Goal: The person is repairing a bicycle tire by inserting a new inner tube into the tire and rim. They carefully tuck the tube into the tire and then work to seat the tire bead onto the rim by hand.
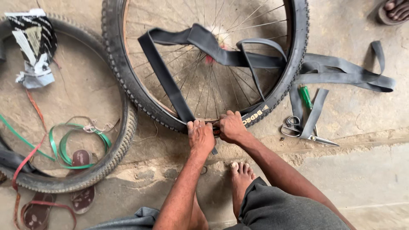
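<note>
A spoked bicycle wheel with a black knobby tyre [128,76] lies on the ground in front of me. A flat black inner tube [170,87] drapes across the spokes and out over the tyre to the right. My left hand [200,136] presses on the tyre's near edge where the tube enters it, fingers curled over the tube. Touching it on the right, my right hand [231,126] grips the same edge of the tyre and rim. My bare foot [240,174] rests just below the hands.
A second loose tyre [115,157] lies at the left, with green and red straps [64,147] and a torn package [34,42] inside it. Scissors [304,134] and a green-handled tool [305,97] lie at the right. Sandals [83,198] lie lower left. Another person's foot [394,10] is top right.
</note>
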The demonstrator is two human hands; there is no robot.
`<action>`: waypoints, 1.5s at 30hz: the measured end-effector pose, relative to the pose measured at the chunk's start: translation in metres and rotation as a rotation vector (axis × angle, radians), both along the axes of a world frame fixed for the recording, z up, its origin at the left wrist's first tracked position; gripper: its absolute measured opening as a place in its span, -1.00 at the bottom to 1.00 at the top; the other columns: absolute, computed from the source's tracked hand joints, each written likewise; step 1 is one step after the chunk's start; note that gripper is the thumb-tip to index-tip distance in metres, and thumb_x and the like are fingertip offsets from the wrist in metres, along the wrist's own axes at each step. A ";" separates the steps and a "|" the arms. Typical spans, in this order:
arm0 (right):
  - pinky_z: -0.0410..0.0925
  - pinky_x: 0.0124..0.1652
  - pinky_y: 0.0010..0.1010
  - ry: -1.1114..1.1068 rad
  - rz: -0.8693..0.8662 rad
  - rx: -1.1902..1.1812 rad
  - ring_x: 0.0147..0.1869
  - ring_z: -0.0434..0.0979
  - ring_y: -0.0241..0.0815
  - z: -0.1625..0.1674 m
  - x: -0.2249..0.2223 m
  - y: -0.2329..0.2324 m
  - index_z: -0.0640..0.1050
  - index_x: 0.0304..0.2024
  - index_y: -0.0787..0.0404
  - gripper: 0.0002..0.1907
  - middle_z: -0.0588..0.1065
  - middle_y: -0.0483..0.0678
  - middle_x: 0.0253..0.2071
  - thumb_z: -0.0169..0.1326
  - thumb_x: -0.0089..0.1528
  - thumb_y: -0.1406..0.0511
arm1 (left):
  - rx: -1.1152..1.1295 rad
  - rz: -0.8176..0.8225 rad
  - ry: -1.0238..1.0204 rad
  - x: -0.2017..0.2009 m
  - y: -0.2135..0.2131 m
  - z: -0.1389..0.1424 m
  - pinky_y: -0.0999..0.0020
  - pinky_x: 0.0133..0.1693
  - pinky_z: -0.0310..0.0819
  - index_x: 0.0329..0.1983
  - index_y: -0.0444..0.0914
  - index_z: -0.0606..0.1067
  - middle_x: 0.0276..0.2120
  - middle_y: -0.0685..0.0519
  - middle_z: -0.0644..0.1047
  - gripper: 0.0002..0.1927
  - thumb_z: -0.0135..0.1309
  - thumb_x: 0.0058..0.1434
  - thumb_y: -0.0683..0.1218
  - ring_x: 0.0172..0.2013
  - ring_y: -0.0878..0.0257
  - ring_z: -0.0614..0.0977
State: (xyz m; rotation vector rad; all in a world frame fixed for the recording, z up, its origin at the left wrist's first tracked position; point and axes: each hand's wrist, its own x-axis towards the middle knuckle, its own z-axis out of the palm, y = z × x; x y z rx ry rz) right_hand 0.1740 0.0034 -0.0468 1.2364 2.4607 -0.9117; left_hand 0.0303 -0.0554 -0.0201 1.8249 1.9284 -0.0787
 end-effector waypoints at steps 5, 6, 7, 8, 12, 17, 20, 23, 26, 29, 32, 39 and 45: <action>0.20 -0.10 -0.12 -0.013 -0.021 -0.012 -0.04 0.43 -0.05 0.006 -0.002 -0.003 0.73 -0.16 -0.20 -0.67 0.54 -0.13 -0.23 0.20 0.03 0.25 | 0.044 0.081 -0.159 -0.005 0.002 0.006 0.01 0.00 0.16 -0.35 -0.26 0.63 -0.29 -0.08 0.59 -0.83 0.18 -0.06 -0.19 -0.07 -0.02 0.50; 0.20 -0.08 -0.13 -0.017 -0.028 -0.004 -0.03 0.43 -0.06 0.008 -0.003 -0.004 0.74 -0.17 -0.22 -0.69 0.54 -0.14 -0.23 0.20 0.05 0.24 | 0.054 0.090 -0.180 -0.006 0.001 0.007 0.02 0.02 0.17 -0.36 -0.26 0.63 -0.30 -0.07 0.59 -0.84 0.17 -0.05 -0.19 -0.07 0.00 0.51; 0.20 -0.09 -0.12 -0.024 -0.033 -0.009 -0.04 0.42 -0.06 0.009 -0.005 -0.005 0.74 -0.17 -0.20 -0.69 0.54 -0.14 -0.24 0.21 0.04 0.23 | 0.074 0.092 -0.202 -0.008 0.000 0.008 0.02 0.03 0.17 -0.37 -0.26 0.63 -0.30 -0.06 0.59 -0.86 0.17 -0.03 -0.20 -0.07 0.02 0.52; 0.19 -0.09 -0.12 -0.034 -0.038 -0.013 -0.04 0.42 -0.06 0.011 -0.006 -0.006 0.73 -0.16 -0.19 -0.69 0.53 -0.14 -0.25 0.22 0.03 0.22 | 0.094 0.093 -0.226 -0.009 -0.001 0.009 0.03 0.05 0.17 -0.38 -0.26 0.63 -0.31 -0.04 0.59 -0.88 0.16 -0.02 -0.21 -0.08 0.03 0.52; 0.17 -0.09 -0.11 -0.016 -0.068 -0.019 -0.07 0.40 -0.06 0.012 -0.008 -0.005 0.74 -0.16 -0.16 -0.72 0.51 -0.13 -0.28 0.23 0.07 0.17 | 0.070 0.098 -0.239 -0.012 -0.002 0.010 0.02 0.04 0.16 -0.40 -0.28 0.61 -0.31 -0.05 0.58 -0.82 0.22 -0.14 -0.18 -0.10 0.03 0.52; 0.16 -0.09 -0.10 0.014 -0.115 0.011 -0.05 0.38 -0.05 0.015 -0.010 -0.010 0.74 -0.18 -0.16 -0.72 0.50 -0.12 -0.30 0.23 0.05 0.19 | 0.138 0.126 -0.316 -0.014 -0.005 -0.002 -0.04 0.01 0.16 -0.40 -0.28 0.61 -0.33 -0.05 0.57 -0.82 0.26 -0.11 -0.16 -0.13 -0.01 0.51; 0.16 -0.10 -0.07 0.063 -0.138 0.090 -0.05 0.38 -0.03 0.019 -0.011 -0.016 0.74 -0.24 -0.12 -0.77 0.49 -0.11 -0.30 0.25 0.02 0.17 | 0.346 0.057 -0.196 -0.012 -0.014 -0.012 -0.06 0.00 0.19 -0.32 -0.28 0.60 -0.31 -0.07 0.54 -0.85 0.23 0.01 -0.18 -0.13 -0.02 0.50; 0.18 -0.14 -0.05 0.119 -0.146 0.179 -0.07 0.37 0.02 0.022 -0.011 -0.019 0.74 -0.22 -0.11 -0.71 0.48 -0.08 -0.30 0.26 -0.03 0.17 | 0.283 -0.016 -0.075 -0.009 -0.021 -0.015 0.00 0.02 0.22 -0.31 -0.25 0.58 -0.29 -0.06 0.52 -0.86 0.23 0.04 -0.22 -0.11 -0.01 0.50; 0.19 -0.16 -0.06 0.104 -0.105 0.177 -0.09 0.37 0.02 0.019 -0.009 -0.016 0.74 -0.23 -0.11 -0.71 0.48 -0.08 -0.30 0.27 -0.03 0.17 | 0.302 0.021 -0.025 -0.008 -0.021 -0.008 -0.03 0.03 0.22 -0.35 -0.24 0.56 -0.30 -0.07 0.52 -0.88 0.25 0.05 -0.19 -0.12 -0.01 0.50; 0.20 -0.16 -0.09 0.136 -0.097 0.106 -0.11 0.39 -0.02 0.015 -0.007 -0.010 0.73 -0.24 -0.08 -0.74 0.49 -0.12 -0.32 0.27 0.00 0.15 | 0.294 0.050 -0.258 -0.011 -0.016 0.005 -0.06 -0.07 0.20 -0.31 -0.34 0.57 -0.33 -0.13 0.52 -0.71 0.26 -0.11 -0.13 -0.16 -0.08 0.49; 0.22 -0.15 -0.14 0.163 -0.111 0.102 -0.13 0.41 -0.06 0.014 -0.005 -0.008 0.72 -0.27 -0.03 -0.77 0.49 -0.16 -0.34 0.25 0.02 0.17 | 0.063 0.000 -0.102 -0.011 -0.011 0.011 -0.06 -0.06 0.18 -0.37 -0.33 0.57 -0.31 -0.16 0.52 -0.67 0.31 -0.18 -0.06 -0.14 -0.08 0.49; 0.20 -0.18 -0.12 0.276 -0.066 0.244 -0.14 0.40 -0.02 0.025 0.000 -0.017 0.68 -0.31 0.03 -0.80 0.45 -0.12 -0.36 0.25 0.02 0.18 | 0.351 0.017 -0.079 -0.010 -0.031 -0.013 -0.04 -0.02 0.21 -0.42 -0.22 0.52 -0.36 -0.06 0.47 -0.93 0.16 0.01 -0.23 -0.20 -0.01 0.48; 0.21 -0.15 -0.15 0.205 0.008 0.208 -0.12 0.40 -0.04 0.028 -0.001 -0.012 0.65 -0.41 0.03 -0.84 0.45 -0.12 -0.34 0.26 0.00 0.16 | 0.487 -0.014 -0.091 -0.015 -0.034 -0.018 -0.06 -0.02 0.24 -0.43 -0.19 0.44 -0.38 -0.05 0.41 -0.86 0.19 0.00 -0.20 -0.22 -0.02 0.45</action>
